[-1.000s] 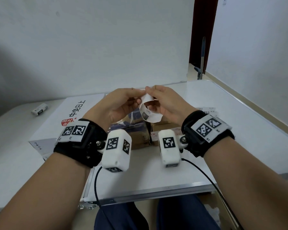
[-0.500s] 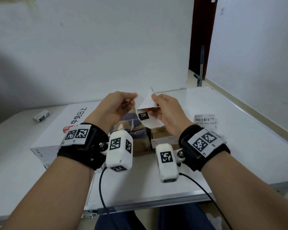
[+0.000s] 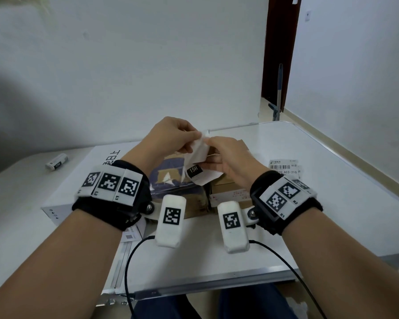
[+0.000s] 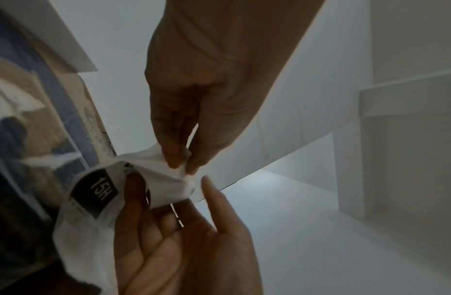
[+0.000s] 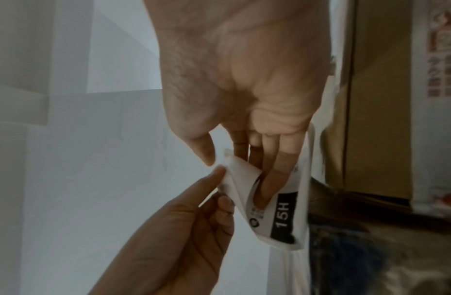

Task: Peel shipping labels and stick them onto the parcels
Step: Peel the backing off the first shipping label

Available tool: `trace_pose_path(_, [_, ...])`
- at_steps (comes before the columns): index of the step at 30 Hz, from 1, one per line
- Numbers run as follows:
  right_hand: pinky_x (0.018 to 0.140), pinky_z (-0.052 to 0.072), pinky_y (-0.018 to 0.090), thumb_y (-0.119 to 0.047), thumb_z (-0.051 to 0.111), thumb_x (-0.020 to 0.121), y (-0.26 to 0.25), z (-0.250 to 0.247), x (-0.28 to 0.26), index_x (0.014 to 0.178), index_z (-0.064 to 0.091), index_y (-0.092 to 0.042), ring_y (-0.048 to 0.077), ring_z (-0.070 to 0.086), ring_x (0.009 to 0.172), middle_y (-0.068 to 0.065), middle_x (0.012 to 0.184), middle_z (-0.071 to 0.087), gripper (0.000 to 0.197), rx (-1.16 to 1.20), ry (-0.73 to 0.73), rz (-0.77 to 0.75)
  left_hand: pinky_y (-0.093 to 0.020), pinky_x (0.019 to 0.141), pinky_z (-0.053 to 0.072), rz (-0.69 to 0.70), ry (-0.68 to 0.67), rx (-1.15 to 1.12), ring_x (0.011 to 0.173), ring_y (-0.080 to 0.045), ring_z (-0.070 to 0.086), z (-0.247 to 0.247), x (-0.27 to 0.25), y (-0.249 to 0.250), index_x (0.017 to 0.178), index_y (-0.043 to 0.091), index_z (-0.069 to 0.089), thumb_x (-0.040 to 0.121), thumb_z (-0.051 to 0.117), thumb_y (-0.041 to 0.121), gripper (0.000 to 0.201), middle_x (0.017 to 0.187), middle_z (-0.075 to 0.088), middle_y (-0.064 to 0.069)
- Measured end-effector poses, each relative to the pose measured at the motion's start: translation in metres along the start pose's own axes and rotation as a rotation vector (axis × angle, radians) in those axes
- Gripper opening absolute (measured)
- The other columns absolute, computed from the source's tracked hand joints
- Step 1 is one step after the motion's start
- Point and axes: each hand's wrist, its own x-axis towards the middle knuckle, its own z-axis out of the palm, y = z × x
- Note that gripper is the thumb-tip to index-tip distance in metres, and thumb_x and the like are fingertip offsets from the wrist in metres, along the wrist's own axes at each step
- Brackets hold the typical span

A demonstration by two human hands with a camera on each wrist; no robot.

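shipping label (image 3: 199,155) curled between both hands above the parcels, black "15h" patch facing down and toward the body. left hand (image 3: 171,137) pinching the top corner with thumb and fingertip. right hand (image 3: 230,157) gripping the other edge, fingers tucked behind the sheet. just beneath the hands, a blue-and-brown taped parcel (image 3: 171,180) touching a brown carton (image 3: 228,187). under the left wrist, a flat white box (image 3: 83,180). right of the right hand, a barcode label (image 3: 283,166) flat on the table (image 3: 332,180). far left, a small white cylinder (image 3: 57,161).

Both hands (image 3: 200,150) raised, fingertips pinched tog. at centre
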Motion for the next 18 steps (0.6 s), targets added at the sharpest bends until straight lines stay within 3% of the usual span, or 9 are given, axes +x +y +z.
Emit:
trace_pose_path(3, [0.074, 0.060, 0.033, -0.042, 0.054, 0.094, -0.004, -0.001, 0.004, 0.109, 0.064, -0.009, 0.026, 0.067, 0.097, 0.015, 0.107, 0.068, 0.037, -0.070, 0.075, 0.013, -0.018, 0.054, 0.047, -0.024, -0.081, -0.064, 0.054, -0.008, 0.059, 0.004, 0.000, 0.000, 0.084, 0.008, 0.070, 0.089, 0.066, 0.024, 0.017, 0.068, 0.065, -0.002])
trace_pose_path(7, [0.079, 0.056, 0.036, -0.039, 0.049, 0.097, -0.001, -0.004, 0.010, 0.104, 0.067, -0.008, 0.021, 0.063, 0.089, 0.011, 0.098, 0.067, 0.037, -0.251, 0.178, -0.091, -0.017, 0.051, 0.045, -0.084, -0.159, -0.205, 0.053, -0.009, 0.054, 0.004, -0.001, 0.002, 0.089, 0.003, 0.068, 0.089, 0.065, 0.019, 0.017, 0.067, 0.062, -0.004])
trace_pose_path(11, [0.051, 0.045, 0.023, -0.038, 0.049, 0.097, 0.004, -0.003, 0.007, 0.089, 0.062, -0.006, 0.011, 0.052, 0.057, 0.003, 0.070, 0.054, 0.036, -0.265, 0.203, -0.179, -0.018, 0.049, 0.043, -0.133, -0.140, -0.278, 0.049, -0.010, 0.050, 0.004, 0.000, 0.002, 0.092, -0.001, 0.064, 0.089, 0.063, 0.012, 0.013, 0.067, 0.056, -0.007])
trace_pose_path(14, [0.039, 0.036, 0.016, -0.035, 0.053, 0.096, 0.005, 0.000, 0.006, 0.091, 0.063, 0.000, 0.005, 0.042, 0.042, 0.001, 0.062, 0.046, 0.037, -0.198, 0.238, -0.197, -0.020, 0.050, 0.041, -0.164, -0.104, -0.337, 0.049, -0.011, 0.047, 0.004, 0.002, 0.000, 0.087, 0.002, 0.060, 0.087, 0.064, 0.011, 0.010, 0.068, 0.053, -0.007])
trace_pose_path(18, [0.056, 0.040, 0.028, -0.035, 0.057, 0.094, 0.006, 0.002, 0.010, 0.089, 0.060, 0.009, 0.015, 0.042, 0.057, 0.005, 0.065, 0.045, 0.044, -0.251, 0.290, -0.264, -0.021, 0.051, 0.041, -0.120, -0.055, -0.287, 0.050, -0.012, 0.047, 0.001, 0.002, -0.003, 0.077, 0.004, 0.062, 0.086, 0.066, 0.013, 0.014, 0.063, 0.054, -0.006])
